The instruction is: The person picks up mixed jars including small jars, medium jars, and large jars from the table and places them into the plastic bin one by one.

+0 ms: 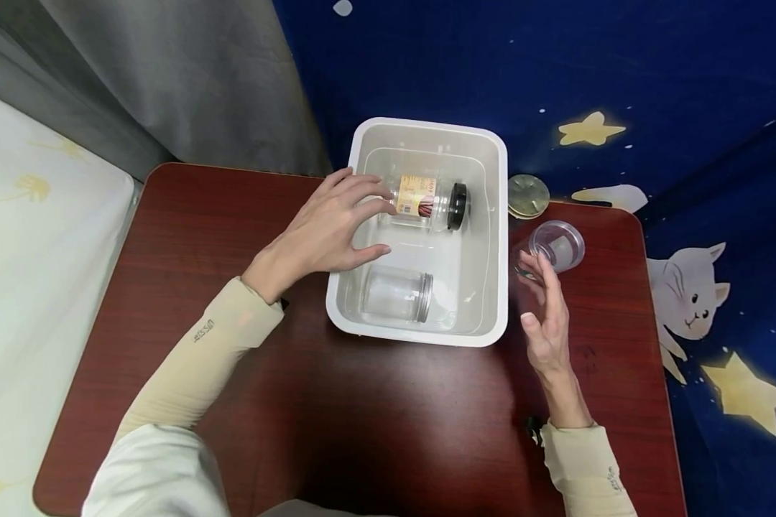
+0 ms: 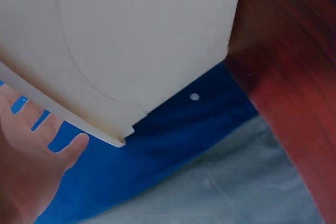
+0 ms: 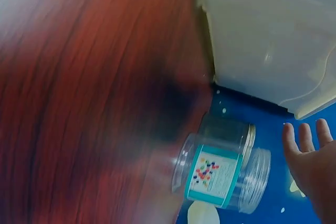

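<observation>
My left hand (image 1: 333,226) hovers over the left rim of a white plastic bin (image 1: 501,237), fingers loosely bent and holding nothing. Its fingertips overlap the base end of a clear jar (image 1: 417,197) with a black lid and yellow label, lying on its side in the bin. Nearer me in the bin lies a second clear jar (image 1: 394,294), its silvery threaded end to the right. To the right of the bin, my right hand (image 1: 548,316) is raised with fingers extended. Its fingertips overlap a lidless clear jar (image 1: 565,244), which bears a teal-edged label (image 3: 212,176) in the right wrist view.
Behind the lidless jar, a jar with a gold-toned lid (image 1: 528,195) stands at the table's back edge. The dark red wooden table (image 1: 388,416) extends around the bin. A blue star-patterned curtain (image 1: 491,57) and a grey curtain (image 1: 213,79) hang behind it.
</observation>
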{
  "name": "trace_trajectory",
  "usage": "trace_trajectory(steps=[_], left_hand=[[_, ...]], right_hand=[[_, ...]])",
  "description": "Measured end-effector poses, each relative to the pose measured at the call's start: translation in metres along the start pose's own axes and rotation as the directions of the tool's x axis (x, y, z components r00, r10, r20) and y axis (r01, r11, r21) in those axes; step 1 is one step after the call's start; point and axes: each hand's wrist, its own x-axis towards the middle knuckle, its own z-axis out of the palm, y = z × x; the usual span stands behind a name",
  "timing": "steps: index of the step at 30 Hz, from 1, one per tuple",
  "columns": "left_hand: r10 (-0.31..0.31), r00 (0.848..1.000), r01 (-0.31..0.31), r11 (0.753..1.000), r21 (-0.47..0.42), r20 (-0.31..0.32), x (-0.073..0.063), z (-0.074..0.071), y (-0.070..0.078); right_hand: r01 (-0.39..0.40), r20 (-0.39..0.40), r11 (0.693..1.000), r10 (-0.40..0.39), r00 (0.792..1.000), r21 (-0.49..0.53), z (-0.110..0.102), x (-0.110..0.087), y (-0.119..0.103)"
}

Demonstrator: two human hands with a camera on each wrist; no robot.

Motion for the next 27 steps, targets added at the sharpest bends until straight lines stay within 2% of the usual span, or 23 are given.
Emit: trace_trajectory(steps=[3,10,14,17,20,27], left_hand=[[-0.007,1.0,0.006,1.0,-0.01,-0.011,-0.006,0.0,-0.002],[-0.03,0.995,0.023,0.996,-0.084,-0.091,-0.015,0.003,-0.005],[-0.063,0.992,0.05,0.991,-0.121,-0.109,-0.022,0.004,-0.009],[-0.089,0.99,0.074,0.988,-0.135,-0.112,-0.029,0.005,-0.011],[-0.109,0.988,0.092,0.985,-0.144,-0.113,-0.034,0.005,-0.014],[-0.179,0.977,0.153,0.967,-0.202,-0.115,-0.046,0.009,-0.016]], right_hand=[[0.029,-0.008,0.999,-0.029,1.0,-0.021,-0.002,0.003,-0.01],[0.044,-0.012,0.998,-0.044,0.999,-0.055,-0.002,0.006,-0.022],[0.038,-0.007,0.988,-0.039,0.999,-0.147,-0.003,0.008,-0.027],[0.05,-0.002,0.957,-0.052,0.999,-0.285,-0.007,0.009,-0.029],[0.057,-0.009,0.912,-0.066,0.998,-0.407,-0.012,0.008,-0.031],[0.025,-0.035,0.853,-0.051,0.998,-0.521,-0.026,0.001,-0.024]])
